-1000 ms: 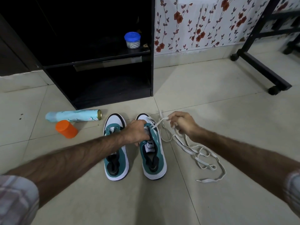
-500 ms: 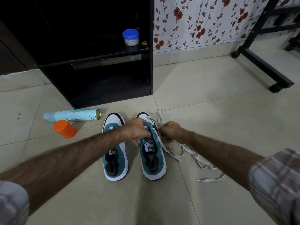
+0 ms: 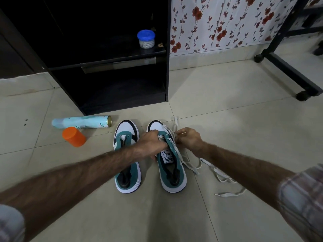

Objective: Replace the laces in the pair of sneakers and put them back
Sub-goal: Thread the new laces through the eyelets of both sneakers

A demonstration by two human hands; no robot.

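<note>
White lace (loose, frame centre): your right hand pinches it beside the right sneaker; your left hand grips that sneaker's upper.

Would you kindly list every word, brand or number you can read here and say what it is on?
"PUMA", under a leaping-cat logo, upside down to the camera: tongue label of the right sneaker.
Spray can: patterned, no print readable.
Blue-lidded jar: no label readable.
Nothing else legible.
</note>
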